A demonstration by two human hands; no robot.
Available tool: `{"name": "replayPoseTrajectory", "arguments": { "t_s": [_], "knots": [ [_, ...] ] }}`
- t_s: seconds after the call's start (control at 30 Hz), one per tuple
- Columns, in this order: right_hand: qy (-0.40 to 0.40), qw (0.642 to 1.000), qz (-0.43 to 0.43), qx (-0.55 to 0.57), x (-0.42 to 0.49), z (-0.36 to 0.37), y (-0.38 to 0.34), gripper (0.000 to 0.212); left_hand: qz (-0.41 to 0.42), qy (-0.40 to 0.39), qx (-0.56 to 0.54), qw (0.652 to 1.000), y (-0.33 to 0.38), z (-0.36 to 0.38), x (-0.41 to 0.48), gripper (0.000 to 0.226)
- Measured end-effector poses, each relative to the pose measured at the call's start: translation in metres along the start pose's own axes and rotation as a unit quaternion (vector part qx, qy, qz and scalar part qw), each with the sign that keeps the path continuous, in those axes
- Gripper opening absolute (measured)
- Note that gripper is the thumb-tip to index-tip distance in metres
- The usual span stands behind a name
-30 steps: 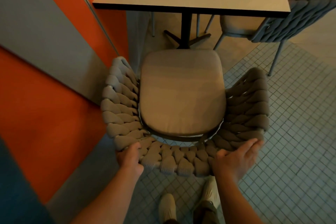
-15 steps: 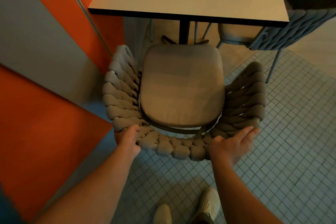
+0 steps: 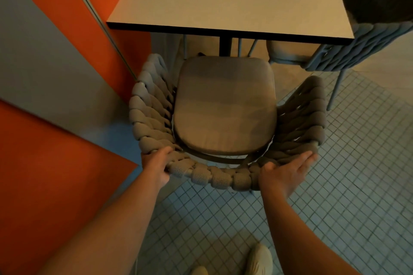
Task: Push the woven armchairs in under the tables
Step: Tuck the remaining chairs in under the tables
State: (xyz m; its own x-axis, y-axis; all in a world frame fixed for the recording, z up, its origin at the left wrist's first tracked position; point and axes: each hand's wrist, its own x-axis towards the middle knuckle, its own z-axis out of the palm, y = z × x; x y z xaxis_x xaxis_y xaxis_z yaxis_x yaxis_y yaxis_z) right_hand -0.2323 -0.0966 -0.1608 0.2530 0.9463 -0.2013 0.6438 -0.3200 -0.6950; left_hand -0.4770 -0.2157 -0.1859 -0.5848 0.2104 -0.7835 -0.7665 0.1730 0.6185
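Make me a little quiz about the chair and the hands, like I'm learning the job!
1. True or false: the seat cushion is fully under the table.
2. The left hand grips the back of the woven armchair. The right hand: A) presses on it flat, fingers straight B) holds the cushion C) rests on the table.
3. Fill in: the floor has small square ____.
Key: 1 false; 2 A; 3 tiles.

Taupe woven armchair (image 3: 225,118), facing table (image 3: 223,0)
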Motion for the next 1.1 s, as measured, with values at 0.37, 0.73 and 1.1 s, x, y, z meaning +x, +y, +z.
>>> {"name": "replayPoseTrajectory", "arguments": {
  "t_s": [0.37, 0.73, 1.1],
  "knots": [
    [-0.036, 0.882, 0.249, 0.399, 0.026, -0.006, 0.01, 0.062, -0.034, -0.048, -0.027, 0.998, -0.001, -0.005, -0.009, 0.054],
    [-0.034, 0.863, 0.255, 0.434, 0.017, -0.023, 0.022, 0.061, -0.033, -0.042, -0.034, 0.998, -0.017, -0.011, -0.031, 0.055],
    [-0.031, 0.857, 0.254, 0.446, 0.004, -0.039, 0.038, 0.058, -0.02, -0.026, -0.037, 0.999, -0.027, -0.015, -0.05, 0.059]
  ]
}}
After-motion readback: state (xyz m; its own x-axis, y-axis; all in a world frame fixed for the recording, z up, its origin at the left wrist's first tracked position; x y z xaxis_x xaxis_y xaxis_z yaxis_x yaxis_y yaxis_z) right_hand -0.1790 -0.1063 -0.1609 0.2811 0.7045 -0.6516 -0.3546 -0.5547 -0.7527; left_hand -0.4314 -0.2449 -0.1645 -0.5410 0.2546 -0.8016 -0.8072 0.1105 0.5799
